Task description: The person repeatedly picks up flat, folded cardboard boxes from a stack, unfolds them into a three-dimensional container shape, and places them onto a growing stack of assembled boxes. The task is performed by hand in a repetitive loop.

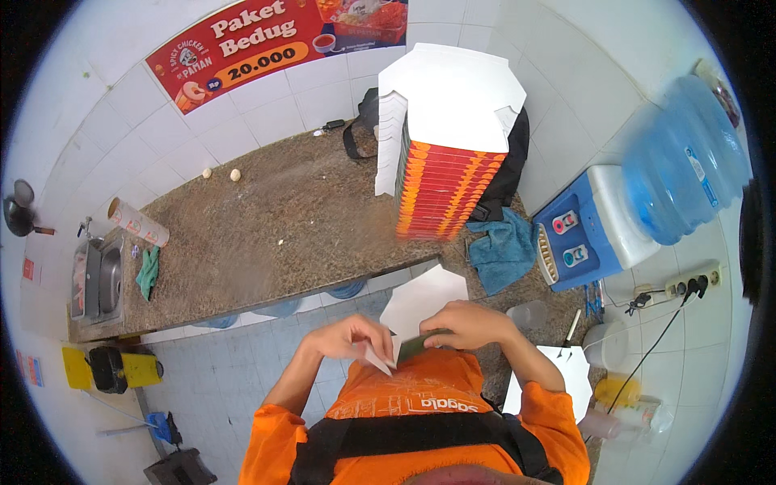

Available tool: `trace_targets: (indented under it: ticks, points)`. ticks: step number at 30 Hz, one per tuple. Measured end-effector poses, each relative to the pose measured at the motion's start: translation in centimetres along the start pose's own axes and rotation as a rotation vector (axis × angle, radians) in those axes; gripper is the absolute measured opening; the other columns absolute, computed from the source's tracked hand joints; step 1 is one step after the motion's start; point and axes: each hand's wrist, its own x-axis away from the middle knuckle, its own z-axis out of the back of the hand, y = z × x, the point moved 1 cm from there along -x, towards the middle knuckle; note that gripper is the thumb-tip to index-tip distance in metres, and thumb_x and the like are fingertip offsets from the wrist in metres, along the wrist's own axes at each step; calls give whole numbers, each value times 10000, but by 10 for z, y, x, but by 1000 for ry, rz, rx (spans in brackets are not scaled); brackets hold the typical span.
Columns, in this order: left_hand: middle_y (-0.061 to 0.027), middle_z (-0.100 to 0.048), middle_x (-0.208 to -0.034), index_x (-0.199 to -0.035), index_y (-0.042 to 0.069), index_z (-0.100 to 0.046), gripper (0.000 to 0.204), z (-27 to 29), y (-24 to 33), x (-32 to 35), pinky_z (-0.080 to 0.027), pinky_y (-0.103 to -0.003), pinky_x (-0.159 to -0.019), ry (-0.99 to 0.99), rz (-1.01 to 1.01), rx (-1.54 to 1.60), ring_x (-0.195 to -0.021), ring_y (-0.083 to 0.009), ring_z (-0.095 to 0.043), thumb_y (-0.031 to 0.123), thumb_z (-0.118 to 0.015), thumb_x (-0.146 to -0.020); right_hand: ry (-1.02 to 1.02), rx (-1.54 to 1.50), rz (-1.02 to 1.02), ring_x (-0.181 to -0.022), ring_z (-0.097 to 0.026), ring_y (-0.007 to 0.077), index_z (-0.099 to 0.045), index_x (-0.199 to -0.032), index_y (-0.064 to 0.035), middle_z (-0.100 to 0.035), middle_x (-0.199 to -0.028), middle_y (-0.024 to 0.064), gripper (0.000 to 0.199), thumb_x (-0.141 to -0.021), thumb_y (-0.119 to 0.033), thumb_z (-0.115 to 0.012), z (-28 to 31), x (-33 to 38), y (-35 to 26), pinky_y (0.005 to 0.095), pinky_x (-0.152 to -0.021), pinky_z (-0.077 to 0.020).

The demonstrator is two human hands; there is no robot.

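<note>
- The person holds a flat white carton blank (422,301) in front of the chest, above the near edge of the worktop (267,234).
- The left hand (349,338) pinches a lower flap of the blank; the fingers are closed on the white corner that points downward.
- The right hand (467,323) is clenched on the other side of the same blank, where a darker, green-looking part shows between the two hands. I cannot tell exactly what this dark part is.
- The blank rises from the hands away from the body, so its long axis runs from the chest toward the worktop, a little tilted to the person's right.
- Both hands are touching the blank; the right hand sits nearer to its middle, the left hand at its lower edge.
- A tall stack of folded boxes (444,153), red and orange at the sides and white on top, stands on the worktop further away, well apart from the hands.
- A blue cloth (501,250) lies beside the stack, and a water dispenser (598,230) with a blue bottle stands at the right.
- More white sheets (558,376) lie at the person's right, near the right elbow.
</note>
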Motion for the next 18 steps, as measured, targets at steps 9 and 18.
trace_targets:
  ticks: [9,18]
  points:
    - [34,-667,-839,-993,9,-731,290,-15,-36,-8,-477,-262,-664,157,421,-317,-765,-58,-563,295,-757,-956,115,389,67,-895,-681,325,-705,-966,-142,-735,-885,98,302,-936,-442,-684,-26,-43,-26,469,-941,-435]
    - [31,-675,-804,-955,-32,-755,263,-9,-57,41,-470,-243,-601,331,490,176,-702,-48,-573,230,-746,-974,679,415,226,-1324,-530,353,-722,-996,-146,-639,-1276,89,187,-830,-152,-810,-38,23,8,558,-1154,-391]
